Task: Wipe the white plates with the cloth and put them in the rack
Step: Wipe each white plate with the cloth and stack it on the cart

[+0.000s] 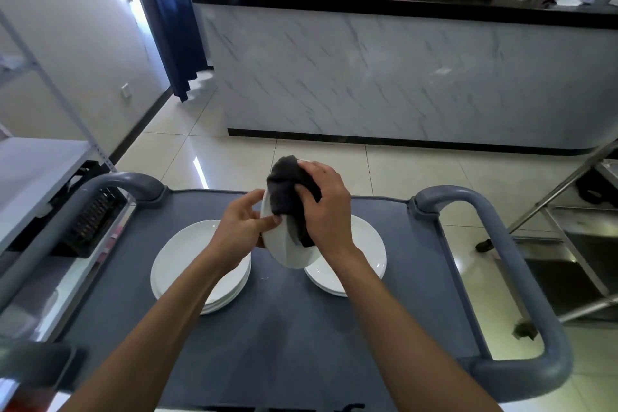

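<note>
I held a glossy white plate [284, 249] tilted above the grey cart [284, 328]: left hand [239, 232] gripped its rim, right hand [326, 207] clutched the dark cloth [284, 189] against it. Marble counter [401, 77] stood beyond.

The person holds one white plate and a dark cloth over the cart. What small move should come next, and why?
Probably keep rubbing the cloth across the held plate. The right hand presses the cloth against the plate's face, while the left hand pinches its rim, tilted above the cart. Two stacks of plates lie below, so the wiping seems unfinished.
</note>
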The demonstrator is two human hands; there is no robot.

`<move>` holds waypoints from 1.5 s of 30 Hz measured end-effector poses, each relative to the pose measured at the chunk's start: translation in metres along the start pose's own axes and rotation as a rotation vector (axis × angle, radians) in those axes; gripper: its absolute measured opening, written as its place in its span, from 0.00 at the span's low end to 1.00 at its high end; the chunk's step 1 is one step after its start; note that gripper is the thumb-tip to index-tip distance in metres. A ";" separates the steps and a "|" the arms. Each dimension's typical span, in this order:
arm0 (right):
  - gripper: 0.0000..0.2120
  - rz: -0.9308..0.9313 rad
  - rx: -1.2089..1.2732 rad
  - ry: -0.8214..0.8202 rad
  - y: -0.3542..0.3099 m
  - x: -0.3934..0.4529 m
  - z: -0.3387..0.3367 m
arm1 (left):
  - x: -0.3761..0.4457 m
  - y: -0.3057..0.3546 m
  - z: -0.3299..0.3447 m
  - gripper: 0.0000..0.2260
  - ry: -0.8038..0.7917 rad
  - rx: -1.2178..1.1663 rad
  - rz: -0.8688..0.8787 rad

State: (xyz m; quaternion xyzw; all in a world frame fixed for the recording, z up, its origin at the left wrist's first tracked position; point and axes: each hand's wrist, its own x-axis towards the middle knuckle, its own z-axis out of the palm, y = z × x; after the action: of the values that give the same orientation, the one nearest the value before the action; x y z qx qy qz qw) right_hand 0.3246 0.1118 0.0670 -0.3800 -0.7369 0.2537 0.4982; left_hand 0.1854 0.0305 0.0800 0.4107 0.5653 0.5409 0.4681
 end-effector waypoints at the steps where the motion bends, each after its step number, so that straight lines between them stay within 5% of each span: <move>1: 0.19 -0.003 -0.009 -0.008 0.000 0.002 0.000 | 0.000 0.001 -0.001 0.15 -0.003 -0.004 -0.003; 20: 0.20 0.254 -0.016 0.032 0.025 0.038 -0.019 | -0.007 0.003 -0.010 0.20 0.107 -0.217 0.018; 28: 0.31 0.224 -0.082 -0.186 0.028 0.033 -0.026 | 0.001 0.008 -0.009 0.14 0.233 -0.366 0.004; 37: 0.26 0.265 0.023 -0.052 0.015 0.000 -0.019 | 0.014 0.018 0.008 0.11 0.412 -0.531 0.043; 45: 0.26 0.101 -0.056 -0.035 -0.005 -0.019 -0.005 | 0.025 0.028 0.024 0.11 0.452 -0.543 0.061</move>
State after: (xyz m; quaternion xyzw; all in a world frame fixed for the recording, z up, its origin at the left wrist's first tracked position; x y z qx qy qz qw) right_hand 0.3316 0.0933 0.0620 -0.4259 -0.7321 0.2645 0.4611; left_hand 0.2021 0.0627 0.1061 0.1579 0.4779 0.7623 0.4070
